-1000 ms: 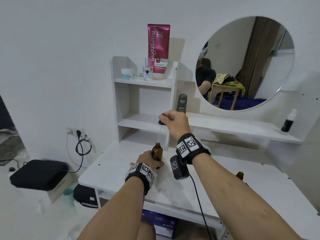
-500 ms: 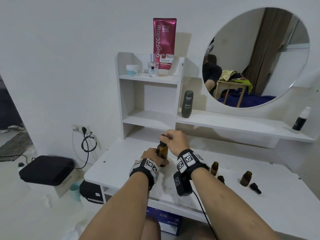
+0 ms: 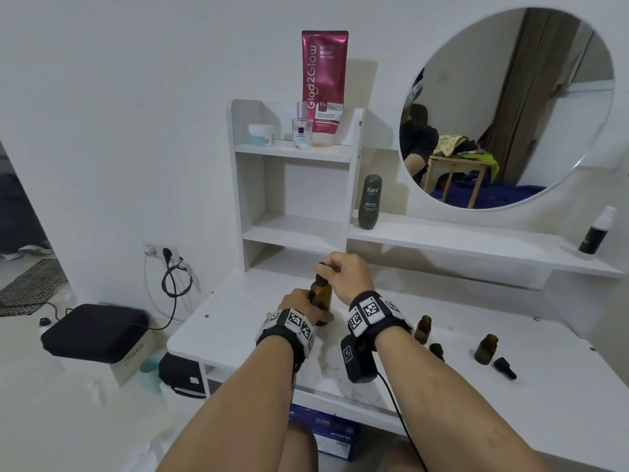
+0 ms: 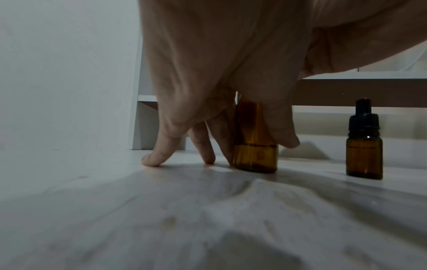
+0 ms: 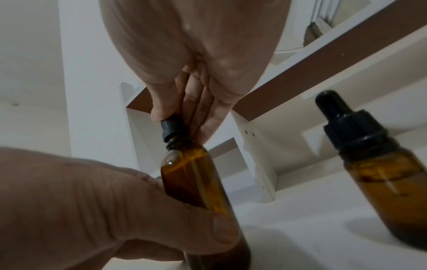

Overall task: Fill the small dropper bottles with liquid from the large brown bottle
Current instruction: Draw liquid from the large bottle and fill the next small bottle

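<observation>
- The large brown bottle [image 3: 320, 294] stands upright on the white tabletop [image 3: 551, 390], near its back left, in front of the shelf unit [image 3: 292, 199].
- My left hand [image 3: 299, 306] grips the bottle's body from the left; in the left wrist view the thumb and a finger clamp the glass low down, while two other fingertips [image 4: 152, 160] rest on the tabletop.
- My right hand [image 3: 347, 275] is above the bottle, fingers bunched together and pinching the black dropper cap [image 5: 173, 127] that sits at the bottle's neck.
- In the right wrist view the cap is tilted on the neck; I cannot tell whether it is screwed down.
- A small capped bottle [image 5: 381, 175] stands upright near the large one, apart from it, with some liquid in it.
- In the head view, to the right of my right wrist, two small open bottles [image 3: 423, 330] [image 3: 486, 349] stand on the tabletop, each with a black dropper [image 3: 505, 367] lying just beside it.
- On the shelves stand a dark green bottle [image 3: 370, 202], a pink tube [image 3: 323, 83], a clear perfume bottle [image 3: 302, 127] and a small jar [image 3: 261, 134].
- A round mirror [image 3: 510, 107] hangs at right.
</observation>
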`<move>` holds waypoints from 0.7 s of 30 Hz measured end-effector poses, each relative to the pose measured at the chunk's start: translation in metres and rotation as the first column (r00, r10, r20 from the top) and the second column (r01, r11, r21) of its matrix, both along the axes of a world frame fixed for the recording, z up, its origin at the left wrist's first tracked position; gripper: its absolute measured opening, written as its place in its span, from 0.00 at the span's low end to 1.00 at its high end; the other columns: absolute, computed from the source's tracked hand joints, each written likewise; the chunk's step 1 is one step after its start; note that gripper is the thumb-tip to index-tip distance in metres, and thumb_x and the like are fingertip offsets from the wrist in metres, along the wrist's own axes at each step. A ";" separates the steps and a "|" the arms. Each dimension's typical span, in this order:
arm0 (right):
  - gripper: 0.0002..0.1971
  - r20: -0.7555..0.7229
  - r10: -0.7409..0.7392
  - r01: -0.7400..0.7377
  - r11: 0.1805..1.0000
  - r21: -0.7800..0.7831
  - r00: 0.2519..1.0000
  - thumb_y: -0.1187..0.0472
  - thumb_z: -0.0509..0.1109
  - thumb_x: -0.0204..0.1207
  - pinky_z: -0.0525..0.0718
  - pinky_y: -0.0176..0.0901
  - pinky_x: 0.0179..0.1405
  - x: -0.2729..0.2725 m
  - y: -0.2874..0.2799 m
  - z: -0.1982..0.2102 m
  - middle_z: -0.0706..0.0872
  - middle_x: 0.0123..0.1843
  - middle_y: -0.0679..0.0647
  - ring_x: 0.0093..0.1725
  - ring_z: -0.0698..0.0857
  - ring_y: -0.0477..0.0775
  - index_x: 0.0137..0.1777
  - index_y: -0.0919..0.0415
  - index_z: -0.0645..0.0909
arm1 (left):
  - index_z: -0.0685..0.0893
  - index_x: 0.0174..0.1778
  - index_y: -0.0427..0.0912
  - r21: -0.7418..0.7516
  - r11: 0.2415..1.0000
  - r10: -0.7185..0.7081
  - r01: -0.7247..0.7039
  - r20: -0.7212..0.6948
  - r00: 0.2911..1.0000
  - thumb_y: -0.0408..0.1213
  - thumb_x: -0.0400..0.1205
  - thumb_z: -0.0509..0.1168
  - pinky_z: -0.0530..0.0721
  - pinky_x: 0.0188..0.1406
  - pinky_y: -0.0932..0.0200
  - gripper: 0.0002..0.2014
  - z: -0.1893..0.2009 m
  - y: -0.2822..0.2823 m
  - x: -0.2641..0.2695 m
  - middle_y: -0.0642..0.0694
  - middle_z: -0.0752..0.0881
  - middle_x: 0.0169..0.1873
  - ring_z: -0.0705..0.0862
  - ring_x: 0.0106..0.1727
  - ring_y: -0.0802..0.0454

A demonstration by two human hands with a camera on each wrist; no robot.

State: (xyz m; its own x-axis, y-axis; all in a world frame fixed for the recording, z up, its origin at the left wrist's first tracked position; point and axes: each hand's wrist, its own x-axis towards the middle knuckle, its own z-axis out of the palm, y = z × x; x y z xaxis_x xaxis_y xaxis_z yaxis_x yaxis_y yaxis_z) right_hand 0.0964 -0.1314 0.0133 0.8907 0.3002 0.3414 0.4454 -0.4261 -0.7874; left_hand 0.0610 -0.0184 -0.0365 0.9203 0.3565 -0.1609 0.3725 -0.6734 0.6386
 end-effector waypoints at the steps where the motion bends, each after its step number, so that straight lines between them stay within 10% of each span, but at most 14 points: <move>1: 0.05 0.016 -0.012 0.012 1.000 -0.005 1.000 0.61 0.76 0.76 0.77 0.28 0.35 0.001 0.001 -0.001 0.88 0.36 0.49 0.36 0.83 0.44 0.41 0.61 0.88 | 0.85 0.56 0.45 -0.003 1.000 0.002 -0.002 -0.004 1.000 0.49 0.68 0.79 0.85 0.54 0.54 0.22 0.000 0.000 0.000 0.47 0.86 0.45 0.84 0.46 0.47; 15: 0.03 0.059 0.005 -0.022 0.961 0.276 0.998 0.60 0.75 0.77 0.88 0.38 0.52 0.013 -0.008 0.079 0.92 0.42 0.51 0.44 0.91 0.47 0.47 0.59 0.88 | 0.84 0.55 0.44 0.012 1.000 0.012 -0.012 -0.031 0.999 0.50 0.67 0.80 0.82 0.47 0.58 0.24 0.004 -0.001 0.000 0.48 0.85 0.45 0.83 0.45 0.48; 21: 0.06 0.095 -0.025 -0.001 0.964 0.264 0.995 0.59 0.74 0.78 0.89 0.43 0.51 0.017 -0.043 0.104 0.92 0.46 0.53 0.48 0.91 0.49 0.50 0.60 0.89 | 0.68 0.76 0.40 -0.031 0.999 -0.030 0.027 -0.085 0.996 0.54 0.63 0.83 0.79 0.68 0.48 0.49 0.018 -0.005 -0.001 0.42 0.81 0.67 0.80 0.66 0.42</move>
